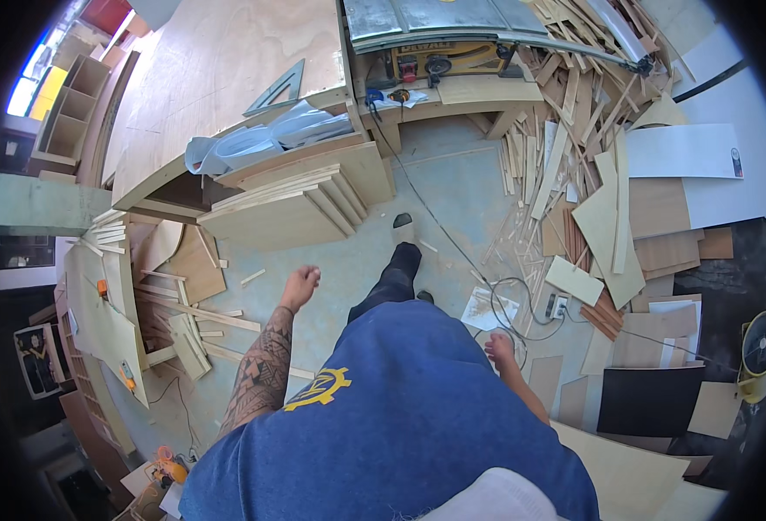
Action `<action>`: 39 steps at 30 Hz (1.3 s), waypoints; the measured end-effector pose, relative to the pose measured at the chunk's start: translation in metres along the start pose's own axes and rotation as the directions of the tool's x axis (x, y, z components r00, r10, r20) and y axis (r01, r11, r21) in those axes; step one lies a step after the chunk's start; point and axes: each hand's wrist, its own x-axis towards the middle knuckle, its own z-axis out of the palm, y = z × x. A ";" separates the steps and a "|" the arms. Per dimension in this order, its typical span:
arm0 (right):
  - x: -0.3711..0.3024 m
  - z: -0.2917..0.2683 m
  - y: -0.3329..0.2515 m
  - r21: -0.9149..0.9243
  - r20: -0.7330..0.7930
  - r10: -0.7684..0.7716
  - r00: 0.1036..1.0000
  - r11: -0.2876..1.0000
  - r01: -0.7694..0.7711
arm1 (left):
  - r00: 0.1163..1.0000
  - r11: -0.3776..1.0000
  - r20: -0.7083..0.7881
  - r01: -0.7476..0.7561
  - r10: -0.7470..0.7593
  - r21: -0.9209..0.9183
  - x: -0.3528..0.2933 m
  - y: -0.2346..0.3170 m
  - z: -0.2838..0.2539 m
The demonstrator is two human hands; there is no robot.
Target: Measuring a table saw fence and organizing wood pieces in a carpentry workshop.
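My left hand [300,286] hangs over the floor beside my body, its fingers loosely curled with nothing in them. On the other side, my right hand [500,349] is low against the edge of my blue shirt [400,391], fingers bent in and empty as far as they show. Ahead of my left hand, a stack of plywood panels [270,217] leans against the workbench [218,61]. Nearest my right hand are a black power cord [448,233] and a dusty white sheet [489,307] on the floor. One foot [404,230] is stepped forward.
A table saw [452,62] stands ahead, with wood offcuts [565,165] heaped to its right. On the bench lie a triangular square [280,89] and rolled plastic sheeting [266,143]. Loose strips [200,310] spread at left; a fan [759,343] stands far right. The cord crosses the floor.
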 end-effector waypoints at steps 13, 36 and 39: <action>0.018 0.010 -0.214 0.027 -0.125 0.009 0.992 1.000 -0.006 | 0.922 0.930 -0.202 -0.354 0.330 -0.099 0.216 0.252 -0.090; 0.077 -0.067 -0.321 -0.247 -0.001 -0.103 0.995 0.964 0.100 | 0.983 0.930 -0.082 0.125 -0.162 -0.346 0.425 0.224 0.113; 0.100 -0.090 -0.309 -0.235 -0.026 -0.241 0.970 0.945 0.228 | 0.984 0.893 -0.029 0.146 -0.174 -0.426 0.472 0.294 0.157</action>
